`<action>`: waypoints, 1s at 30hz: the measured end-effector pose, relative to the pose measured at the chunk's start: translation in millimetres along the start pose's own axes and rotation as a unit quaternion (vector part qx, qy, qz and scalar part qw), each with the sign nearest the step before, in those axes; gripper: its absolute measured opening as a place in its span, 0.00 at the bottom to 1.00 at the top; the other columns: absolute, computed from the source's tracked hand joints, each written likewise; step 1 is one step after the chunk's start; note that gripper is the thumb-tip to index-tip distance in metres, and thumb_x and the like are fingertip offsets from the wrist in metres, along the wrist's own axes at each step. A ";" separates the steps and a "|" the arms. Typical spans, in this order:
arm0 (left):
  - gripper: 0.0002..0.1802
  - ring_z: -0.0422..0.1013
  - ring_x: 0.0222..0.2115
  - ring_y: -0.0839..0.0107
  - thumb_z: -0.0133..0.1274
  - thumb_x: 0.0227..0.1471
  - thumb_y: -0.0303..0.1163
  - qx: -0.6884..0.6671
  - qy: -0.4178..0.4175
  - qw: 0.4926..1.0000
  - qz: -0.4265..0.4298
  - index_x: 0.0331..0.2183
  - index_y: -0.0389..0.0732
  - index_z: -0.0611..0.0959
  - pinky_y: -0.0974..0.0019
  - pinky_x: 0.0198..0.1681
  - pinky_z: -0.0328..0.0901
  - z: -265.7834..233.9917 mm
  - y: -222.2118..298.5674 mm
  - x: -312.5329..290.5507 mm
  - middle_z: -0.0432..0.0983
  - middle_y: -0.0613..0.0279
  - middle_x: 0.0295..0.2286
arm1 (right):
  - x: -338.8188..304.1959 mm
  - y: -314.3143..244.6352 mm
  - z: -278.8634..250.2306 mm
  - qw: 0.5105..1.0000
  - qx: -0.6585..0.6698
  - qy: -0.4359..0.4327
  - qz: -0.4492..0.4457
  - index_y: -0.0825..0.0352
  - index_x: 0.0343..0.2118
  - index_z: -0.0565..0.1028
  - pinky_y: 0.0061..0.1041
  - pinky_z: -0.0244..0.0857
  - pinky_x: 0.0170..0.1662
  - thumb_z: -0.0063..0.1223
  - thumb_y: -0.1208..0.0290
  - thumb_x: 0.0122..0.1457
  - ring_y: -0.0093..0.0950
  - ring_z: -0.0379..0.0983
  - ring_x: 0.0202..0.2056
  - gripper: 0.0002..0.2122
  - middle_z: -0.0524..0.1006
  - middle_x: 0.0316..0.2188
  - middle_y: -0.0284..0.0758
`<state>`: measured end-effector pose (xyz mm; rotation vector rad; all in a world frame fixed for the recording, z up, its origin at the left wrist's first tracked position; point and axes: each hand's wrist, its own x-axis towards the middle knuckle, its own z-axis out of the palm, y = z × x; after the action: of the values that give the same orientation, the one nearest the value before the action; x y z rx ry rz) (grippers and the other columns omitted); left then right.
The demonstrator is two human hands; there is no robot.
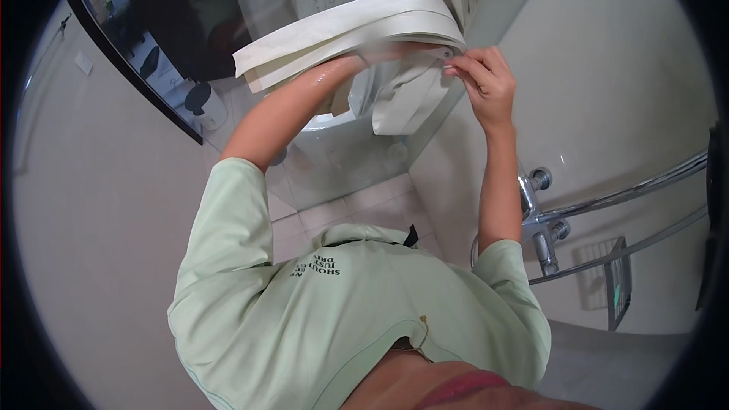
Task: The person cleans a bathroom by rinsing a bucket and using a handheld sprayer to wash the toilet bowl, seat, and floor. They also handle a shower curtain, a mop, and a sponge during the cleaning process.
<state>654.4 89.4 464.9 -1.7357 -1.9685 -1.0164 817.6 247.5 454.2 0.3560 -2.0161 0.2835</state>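
Hands raised: right hand (486, 83) pinches white cloth (406, 99), left forearm (296, 102) outstretched.

The tiled floor (357, 209) carries a white toilet (334, 125), which stands below and to the left of the right hand's fingers (462, 68). A small white bin with a dark lid (203, 102) stands on the same floor, well to the left of those fingers, beside the dark door frame (129, 68).
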 end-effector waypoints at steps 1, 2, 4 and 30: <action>0.23 0.68 0.47 0.65 0.52 0.53 0.47 0.003 -0.004 1.000 -0.002 0.48 0.48 0.77 0.62 0.51 0.62 0.9 -1.3 -1.9 0.73 0.63 0.47 | 0.2 -0.3 4.8 0.999 0.007 0.017 0.029 0.67 0.27 0.79 0.25 0.63 0.26 0.64 0.80 0.43 0.26 0.69 0.27 0.07 0.73 0.26 0.32; 0.23 0.68 0.48 0.64 0.51 0.54 0.47 0.006 -0.008 1.000 -0.006 0.49 0.48 0.77 0.62 0.52 0.62 1.8 -3.8 -4.5 0.72 0.63 0.48 | -2.4 0.7 11.0 0.998 0.015 0.033 0.059 0.67 0.27 0.79 0.24 0.64 0.26 0.64 0.81 0.44 0.25 0.70 0.27 0.07 0.73 0.26 0.32; 0.23 0.67 0.49 0.64 0.50 0.55 0.46 0.020 -0.023 0.999 -0.021 0.49 0.47 0.76 0.62 0.53 0.61 7.2 -12.7 -8.2 0.71 0.62 0.49 | -7.8 4.6 19.0 0.995 0.017 0.050 0.087 0.68 0.27 0.79 0.24 0.65 0.27 0.64 0.82 0.44 0.25 0.70 0.27 0.07 0.72 0.26 0.33; 0.21 0.70 0.45 0.60 0.48 0.57 0.45 -0.065 0.126 0.988 0.066 0.49 0.46 0.75 0.60 0.51 0.62 31.8 -34.8 -17.8 0.74 0.59 0.45 | -18.5 24.5 31.2 0.922 0.321 0.119 0.183 0.67 0.48 0.60 0.28 0.76 0.41 0.60 0.90 0.42 0.32 0.67 0.44 0.30 0.66 0.44 0.41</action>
<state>631.5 98.2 420.9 -1.6813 -1.6435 -1.2718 790.9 261.7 422.5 0.3219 -1.6918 1.1799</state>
